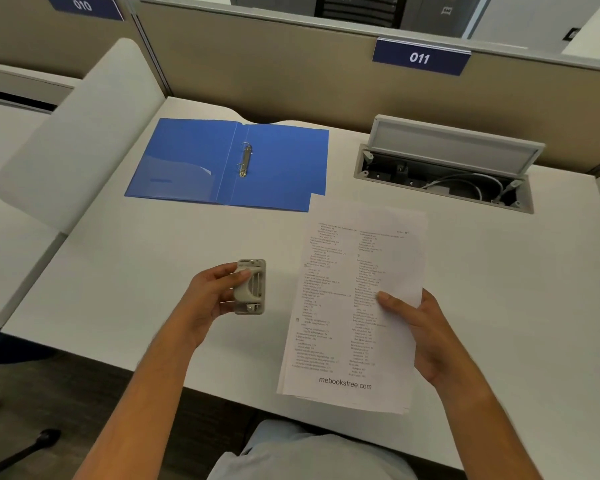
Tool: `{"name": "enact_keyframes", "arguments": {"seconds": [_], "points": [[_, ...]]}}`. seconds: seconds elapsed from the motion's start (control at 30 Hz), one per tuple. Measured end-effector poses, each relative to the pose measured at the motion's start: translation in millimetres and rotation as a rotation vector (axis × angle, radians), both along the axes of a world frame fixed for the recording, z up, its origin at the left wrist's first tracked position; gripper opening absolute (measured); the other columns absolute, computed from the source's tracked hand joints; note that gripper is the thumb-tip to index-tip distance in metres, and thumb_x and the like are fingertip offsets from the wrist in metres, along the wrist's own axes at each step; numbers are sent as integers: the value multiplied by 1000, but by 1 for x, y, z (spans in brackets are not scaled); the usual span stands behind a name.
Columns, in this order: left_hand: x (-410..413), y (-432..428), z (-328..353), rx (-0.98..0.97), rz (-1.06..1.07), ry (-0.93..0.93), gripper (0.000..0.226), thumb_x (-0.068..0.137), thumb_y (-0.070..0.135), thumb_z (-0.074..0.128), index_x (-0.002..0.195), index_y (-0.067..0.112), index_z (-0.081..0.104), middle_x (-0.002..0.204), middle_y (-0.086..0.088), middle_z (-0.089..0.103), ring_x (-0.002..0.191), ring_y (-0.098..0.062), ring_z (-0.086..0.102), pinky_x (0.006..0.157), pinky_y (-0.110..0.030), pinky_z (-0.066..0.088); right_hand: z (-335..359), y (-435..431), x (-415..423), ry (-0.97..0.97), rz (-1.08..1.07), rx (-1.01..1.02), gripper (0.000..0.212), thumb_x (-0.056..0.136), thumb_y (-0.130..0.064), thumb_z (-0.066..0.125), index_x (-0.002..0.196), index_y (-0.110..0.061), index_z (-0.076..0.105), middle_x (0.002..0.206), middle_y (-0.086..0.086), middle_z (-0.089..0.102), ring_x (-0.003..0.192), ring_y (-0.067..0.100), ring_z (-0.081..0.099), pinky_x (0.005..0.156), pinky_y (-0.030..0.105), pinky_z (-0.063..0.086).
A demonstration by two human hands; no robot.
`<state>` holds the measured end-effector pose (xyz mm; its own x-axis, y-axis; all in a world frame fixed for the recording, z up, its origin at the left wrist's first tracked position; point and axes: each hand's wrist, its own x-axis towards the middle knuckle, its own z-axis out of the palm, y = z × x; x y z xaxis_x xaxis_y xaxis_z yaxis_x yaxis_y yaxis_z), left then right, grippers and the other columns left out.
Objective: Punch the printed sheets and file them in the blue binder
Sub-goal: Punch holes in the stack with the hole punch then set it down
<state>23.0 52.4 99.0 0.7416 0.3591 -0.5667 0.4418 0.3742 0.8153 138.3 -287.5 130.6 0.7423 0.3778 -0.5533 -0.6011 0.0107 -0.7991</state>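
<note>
The blue binder [187, 161] lies open and flat at the back of the white desk [136, 271], its metal rings [245, 160] shut along the spine. My left hand [210, 299] grips a small grey hole punch [252, 287] and holds it just above the desk, left of the paper. My right hand [420, 334] holds a thin stack of printed sheets [347, 306] by its right edge, thumb on top. Two punched holes show near the stack's left edge. The stack's top corner overlaps the binder's lower right corner.
An open cable box [444, 171] with a raised grey lid and white cables is sunk into the desk at the back right. Beige partitions [291, 71] with number plates 010 and 011 close off the back. A white divider panel [77, 133] stands at the left.
</note>
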Motion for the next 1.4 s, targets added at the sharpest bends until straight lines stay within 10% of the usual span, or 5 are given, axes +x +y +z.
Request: {"name": "enact_keyframes", "arguments": {"seconds": [0.57, 0.83, 1.0, 1.1, 1.4], "points": [[-23, 83, -84, 323, 128, 292, 44, 77, 34, 94, 116, 23, 79, 110, -11, 80, 104, -34, 78, 89, -51, 65, -40, 3, 7, -202, 128, -395, 26, 103, -20, 74, 129, -26, 72, 119, -2, 83, 91, 15, 84, 76, 38, 70], [-6, 124, -69, 341, 133, 293, 39, 78, 27, 94, 112, 18, 78, 104, -7, 78, 84, -21, 73, 64, -27, 57, -40, 2, 13, -174, 41, -418, 16, 99, -14, 77, 115, -16, 77, 100, -2, 87, 84, 25, 85, 82, 42, 63], [-5, 191, -66, 445, 101, 346, 43, 69, 38, 99, 105, 19, 84, 103, -7, 83, 105, -31, 78, 80, -37, 63, -35, 7, 18, -112, -16, -459, 10, 92, -13, 82, 98, -10, 75, 79, -7, 85, 90, 37, 80, 71, 39, 67], [-7, 213, -70, 503, 82, 388, 36, 70, 33, 99, 101, 19, 86, 100, -6, 83, 102, -29, 79, 92, -44, 63, -25, 13, 20, -94, -30, -439, 46, 61, -35, 89, 97, -10, 74, 66, -13, 81, 89, 28, 74, 84, 40, 57], [-15, 218, -91, 446, 76, 435, 38, 72, 28, 99, 103, 12, 85, 96, -11, 84, 97, -32, 81, 92, -45, 66, -37, 24, 21, -96, -44, -410, 36, 82, -15, 84, 114, -2, 73, 68, -10, 82, 60, 18, 80, 54, 30, 64]]}}
